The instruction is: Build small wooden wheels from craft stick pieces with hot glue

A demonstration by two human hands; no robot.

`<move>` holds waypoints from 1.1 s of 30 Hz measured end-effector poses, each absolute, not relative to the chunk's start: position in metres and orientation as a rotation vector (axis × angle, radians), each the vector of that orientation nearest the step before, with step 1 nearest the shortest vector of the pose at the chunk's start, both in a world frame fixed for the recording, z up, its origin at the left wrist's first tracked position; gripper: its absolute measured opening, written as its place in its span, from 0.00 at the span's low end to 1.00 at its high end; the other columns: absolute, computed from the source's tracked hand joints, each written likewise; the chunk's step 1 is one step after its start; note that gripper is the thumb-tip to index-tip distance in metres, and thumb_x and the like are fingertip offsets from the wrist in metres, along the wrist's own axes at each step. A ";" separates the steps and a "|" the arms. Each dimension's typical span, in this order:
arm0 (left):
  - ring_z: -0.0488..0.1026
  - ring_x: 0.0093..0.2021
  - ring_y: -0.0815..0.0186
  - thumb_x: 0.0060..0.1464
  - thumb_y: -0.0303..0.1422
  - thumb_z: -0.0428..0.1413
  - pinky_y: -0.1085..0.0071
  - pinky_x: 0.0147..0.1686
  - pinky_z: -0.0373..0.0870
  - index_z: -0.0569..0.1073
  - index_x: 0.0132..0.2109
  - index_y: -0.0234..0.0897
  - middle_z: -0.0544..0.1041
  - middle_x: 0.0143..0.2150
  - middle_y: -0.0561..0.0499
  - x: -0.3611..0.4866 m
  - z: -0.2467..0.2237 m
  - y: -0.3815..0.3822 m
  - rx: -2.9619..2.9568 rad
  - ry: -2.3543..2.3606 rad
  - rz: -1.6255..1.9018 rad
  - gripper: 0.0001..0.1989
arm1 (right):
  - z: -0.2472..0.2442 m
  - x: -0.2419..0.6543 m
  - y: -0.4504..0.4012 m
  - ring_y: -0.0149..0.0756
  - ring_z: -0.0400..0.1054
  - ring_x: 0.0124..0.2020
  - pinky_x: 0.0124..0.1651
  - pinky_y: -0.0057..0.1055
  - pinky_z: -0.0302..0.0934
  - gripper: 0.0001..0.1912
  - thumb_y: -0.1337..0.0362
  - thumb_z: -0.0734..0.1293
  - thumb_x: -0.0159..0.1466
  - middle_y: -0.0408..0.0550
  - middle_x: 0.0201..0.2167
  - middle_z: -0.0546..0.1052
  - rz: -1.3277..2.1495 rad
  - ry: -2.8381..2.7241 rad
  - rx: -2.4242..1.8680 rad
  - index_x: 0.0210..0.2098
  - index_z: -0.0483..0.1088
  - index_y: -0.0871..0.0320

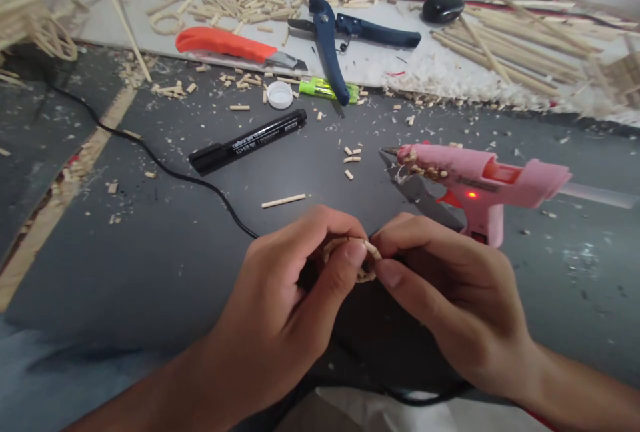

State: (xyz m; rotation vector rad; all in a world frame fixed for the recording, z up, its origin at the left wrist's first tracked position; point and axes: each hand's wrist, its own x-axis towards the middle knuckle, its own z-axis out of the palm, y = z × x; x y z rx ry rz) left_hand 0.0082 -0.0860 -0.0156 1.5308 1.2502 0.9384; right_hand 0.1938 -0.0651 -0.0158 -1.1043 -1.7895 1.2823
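A small ring of short wooden stick pieces [371, 250] is held between my two hands, low in the middle of the view. My left hand [295, 292] pinches it, thumb lying across the ring and fingers behind. From the right, my right hand [450, 292] grips the ring's edge between thumb and forefinger. Fingers hide part of the ring. Beyond my right hand a pink hot glue gun [480, 179] stands with a red light on and a clear glue stick out its back. A short marked stick [283, 201] lies just past my left hand.
Farther back lie a black marker [250, 141], a white cap [279, 95], an orange utility knife [230, 45], blue cutters [327, 39] and a green highlighter [320, 88]. Cut sticks [235, 2] pile up behind. A black cable [165, 167] crosses the left side.
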 end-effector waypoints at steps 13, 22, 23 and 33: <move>0.73 0.30 0.76 0.69 0.31 0.51 0.78 0.28 0.67 0.71 0.41 0.43 0.75 0.32 0.61 0.007 -0.016 -0.083 1.631 1.268 0.907 0.06 | -0.017 0.193 -0.065 0.23 0.65 0.29 0.30 0.20 0.59 0.04 0.65 0.67 0.69 0.37 0.29 0.72 1.294 -1.787 -1.146 0.36 0.71 0.53; 0.72 0.28 0.78 0.68 0.31 0.52 0.80 0.29 0.68 0.72 0.41 0.43 0.75 0.31 0.62 0.005 -0.015 -0.081 1.683 1.296 0.892 0.05 | -0.013 0.191 -0.062 0.22 0.63 0.27 0.28 0.20 0.57 0.06 0.66 0.67 0.69 0.36 0.27 0.71 1.311 -1.779 -1.154 0.34 0.71 0.54; 0.73 0.29 0.78 0.68 0.31 0.53 0.80 0.29 0.68 0.72 0.41 0.43 0.75 0.32 0.62 0.004 -0.016 -0.081 1.697 1.315 0.904 0.05 | -0.013 0.191 -0.062 0.22 0.63 0.27 0.28 0.20 0.57 0.06 0.67 0.67 0.68 0.36 0.27 0.71 1.311 -1.774 -1.155 0.34 0.71 0.54; 0.78 0.46 0.72 0.58 0.28 0.61 0.79 0.41 0.77 0.70 0.55 0.42 0.77 0.53 0.55 0.009 -0.019 -0.085 1.802 1.407 1.088 0.19 | -0.018 0.191 -0.062 0.25 0.63 0.26 0.28 0.21 0.58 0.06 0.64 0.68 0.69 0.37 0.27 0.72 1.293 -1.663 -1.209 0.34 0.71 0.54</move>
